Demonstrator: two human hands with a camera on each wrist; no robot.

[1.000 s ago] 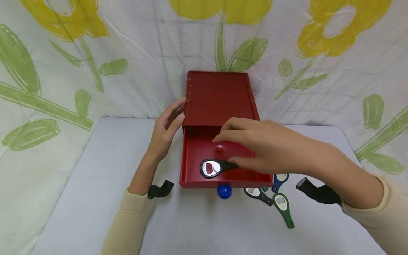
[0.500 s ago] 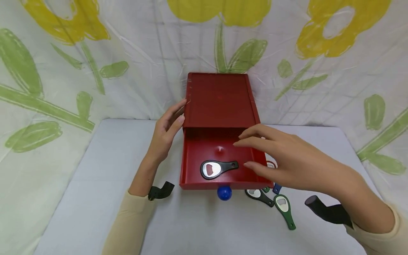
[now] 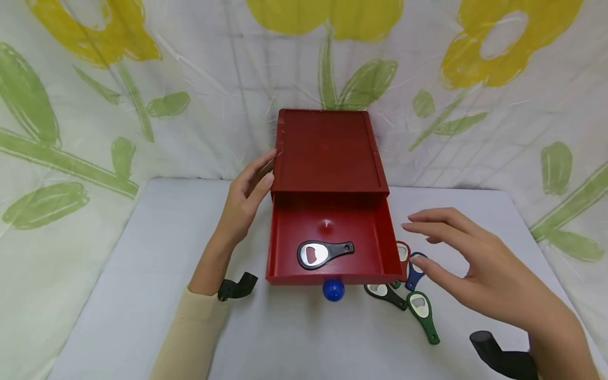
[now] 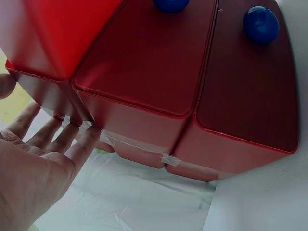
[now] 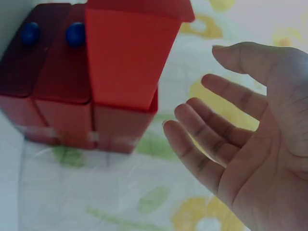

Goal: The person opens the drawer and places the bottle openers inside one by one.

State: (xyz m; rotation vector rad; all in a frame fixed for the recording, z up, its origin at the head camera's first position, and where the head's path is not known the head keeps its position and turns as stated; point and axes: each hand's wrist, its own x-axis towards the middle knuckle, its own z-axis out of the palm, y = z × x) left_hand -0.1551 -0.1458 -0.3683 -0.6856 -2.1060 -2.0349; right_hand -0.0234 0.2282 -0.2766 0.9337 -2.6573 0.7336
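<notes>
A red drawer unit (image 3: 328,153) stands on the table with its top drawer (image 3: 285,221) pulled out. Inside that drawer lies a black bottle opener (image 3: 338,248) with a silver head. My left hand (image 3: 239,203) rests its straight fingers against the unit's left side, which the left wrist view confirms. To the right of the drawer, my right hand (image 3: 480,258) hangs above the table with spread fingers and nothing in them. Below it lie bottle openers: a green one (image 3: 424,316), a blue one (image 3: 414,274), a red one (image 3: 402,253) partly hidden by the drawer, and another black one (image 3: 387,293).
A blue ball knob (image 3: 333,290) sticks out from the drawer front. Two closed drawers with blue knobs (image 4: 260,25) show in the left wrist view. Behind the table (image 3: 142,295) hangs a white curtain (image 3: 214,105) with yellow flowers.
My right hand has drawn back from over the drawer, moving right and toward me. The black bottle opener stays in the drawer. My left hand has kept its place.
</notes>
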